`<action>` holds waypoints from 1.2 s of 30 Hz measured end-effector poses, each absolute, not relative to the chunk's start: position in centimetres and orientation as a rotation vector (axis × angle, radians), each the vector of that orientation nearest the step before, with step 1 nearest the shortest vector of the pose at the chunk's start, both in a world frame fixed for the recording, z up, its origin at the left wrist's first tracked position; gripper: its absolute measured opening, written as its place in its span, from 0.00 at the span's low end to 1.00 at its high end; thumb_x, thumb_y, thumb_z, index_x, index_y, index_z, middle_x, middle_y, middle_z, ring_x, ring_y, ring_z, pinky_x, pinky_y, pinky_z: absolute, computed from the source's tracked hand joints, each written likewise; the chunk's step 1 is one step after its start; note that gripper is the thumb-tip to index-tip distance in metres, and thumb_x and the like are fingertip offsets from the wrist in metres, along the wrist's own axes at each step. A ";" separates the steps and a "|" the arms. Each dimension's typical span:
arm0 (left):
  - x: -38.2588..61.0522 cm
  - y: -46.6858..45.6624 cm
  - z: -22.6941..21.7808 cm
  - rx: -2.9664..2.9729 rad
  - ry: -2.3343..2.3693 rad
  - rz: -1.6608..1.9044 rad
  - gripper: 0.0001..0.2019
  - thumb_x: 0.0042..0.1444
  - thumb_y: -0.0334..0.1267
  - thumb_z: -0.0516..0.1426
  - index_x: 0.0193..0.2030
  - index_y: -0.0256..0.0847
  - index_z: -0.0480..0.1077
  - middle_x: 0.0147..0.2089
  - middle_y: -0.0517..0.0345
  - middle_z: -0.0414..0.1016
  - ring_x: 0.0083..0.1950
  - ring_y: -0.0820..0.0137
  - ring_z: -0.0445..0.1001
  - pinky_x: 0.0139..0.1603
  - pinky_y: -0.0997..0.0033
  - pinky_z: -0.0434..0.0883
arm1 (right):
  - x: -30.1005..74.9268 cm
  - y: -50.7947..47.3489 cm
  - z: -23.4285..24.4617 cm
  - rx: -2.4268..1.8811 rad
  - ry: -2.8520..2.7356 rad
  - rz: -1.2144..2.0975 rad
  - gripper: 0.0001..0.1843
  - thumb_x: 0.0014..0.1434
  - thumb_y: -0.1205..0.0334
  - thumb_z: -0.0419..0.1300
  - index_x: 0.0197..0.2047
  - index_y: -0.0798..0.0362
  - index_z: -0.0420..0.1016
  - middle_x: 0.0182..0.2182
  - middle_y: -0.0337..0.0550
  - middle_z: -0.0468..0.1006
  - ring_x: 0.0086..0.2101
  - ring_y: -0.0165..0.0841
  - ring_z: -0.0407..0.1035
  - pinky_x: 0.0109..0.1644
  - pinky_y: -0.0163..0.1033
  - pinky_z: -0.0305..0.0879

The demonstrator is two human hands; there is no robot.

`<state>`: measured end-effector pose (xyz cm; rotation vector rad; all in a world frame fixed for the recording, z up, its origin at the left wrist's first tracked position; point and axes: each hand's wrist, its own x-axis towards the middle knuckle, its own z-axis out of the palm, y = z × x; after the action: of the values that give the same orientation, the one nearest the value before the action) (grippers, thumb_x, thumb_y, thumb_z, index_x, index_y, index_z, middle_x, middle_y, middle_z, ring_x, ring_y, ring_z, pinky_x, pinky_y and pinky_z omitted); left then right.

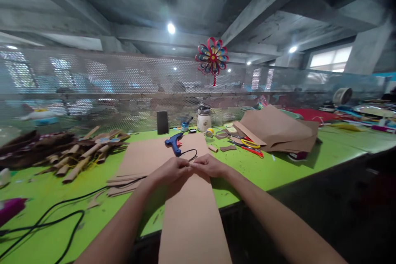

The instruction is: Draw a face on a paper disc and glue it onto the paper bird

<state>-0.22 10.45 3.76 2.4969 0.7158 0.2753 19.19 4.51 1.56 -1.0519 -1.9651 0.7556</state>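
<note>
My left hand (pixel 173 170) and my right hand (pixel 208 166) meet at the middle of the green table, fingertips pinched close together. Between them they grip the far end of a long brown paper sheet (pixel 192 218), which runs toward me and hangs over the table's front edge. The exact fold or edge under the fingertips is hidden. Just beyond my left hand, a blue glue gun (pixel 175 143) lies on a stack of brown paper sheets (pixel 139 157). Its black cord passes behind and under my left arm.
Rolled brown paper tubes (pixel 77 164) are heaped at left, near a black cable (pixel 62 204). Scissors (pixel 249 143) with yellow and red handles lie right of a pale jar (pixel 203 119). Large brown paper (pixel 278 128) is piled farther right. A perforated metal screen (pixel 130 107) stands behind.
</note>
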 end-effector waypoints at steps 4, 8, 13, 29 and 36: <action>-0.2 10.5 3.8 2.487 0.732 0.287 0.13 0.63 0.45 0.55 0.43 0.34 0.71 0.41 0.56 0.73 0.40 0.66 0.74 0.42 0.62 0.73 | 19.3 5.0 1.3 -1.055 -2.001 0.732 0.24 0.62 0.46 0.53 0.30 0.60 0.75 0.22 0.36 0.65 0.25 0.27 0.55 0.29 0.33 0.53; -0.3 10.5 3.8 2.469 0.720 0.282 0.14 0.63 0.45 0.55 0.43 0.34 0.71 0.41 0.56 0.73 0.41 0.66 0.74 0.42 0.62 0.73 | 19.4 5.2 1.1 -1.053 -2.029 0.729 0.25 0.63 0.45 0.51 0.30 0.59 0.73 0.22 0.36 0.63 0.25 0.27 0.54 0.30 0.33 0.52; -0.3 10.5 3.9 2.467 0.706 0.289 0.14 0.63 0.45 0.55 0.43 0.34 0.71 0.41 0.56 0.73 0.41 0.65 0.74 0.43 0.61 0.73 | 19.5 5.1 1.3 -1.060 -2.038 0.737 0.26 0.62 0.42 0.50 0.28 0.57 0.71 0.22 0.35 0.61 0.25 0.27 0.52 0.29 0.34 0.51; -0.8 10.3 5.3 2.429 0.739 0.299 0.21 0.57 0.55 0.53 0.27 0.37 0.69 0.24 0.63 0.63 0.28 0.72 0.60 0.28 0.73 0.56 | 19.9 4.8 1.8 -1.057 -2.033 0.791 0.23 0.63 0.45 0.50 0.24 0.53 0.59 0.21 0.32 0.54 0.25 0.26 0.49 0.27 0.33 0.47; -0.7 10.4 5.2 2.344 0.737 0.287 0.23 0.54 0.59 0.52 0.31 0.37 0.69 0.26 0.63 0.61 0.28 0.72 0.57 0.28 0.74 0.55 | 19.8 4.4 2.3 -1.071 -2.023 0.774 0.21 0.63 0.48 0.50 0.23 0.53 0.58 0.21 0.32 0.54 0.24 0.26 0.50 0.28 0.34 0.47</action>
<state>-0.67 10.36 5.17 2.3437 0.7374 0.2873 19.79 4.44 2.30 -1.0710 -2.0233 0.7738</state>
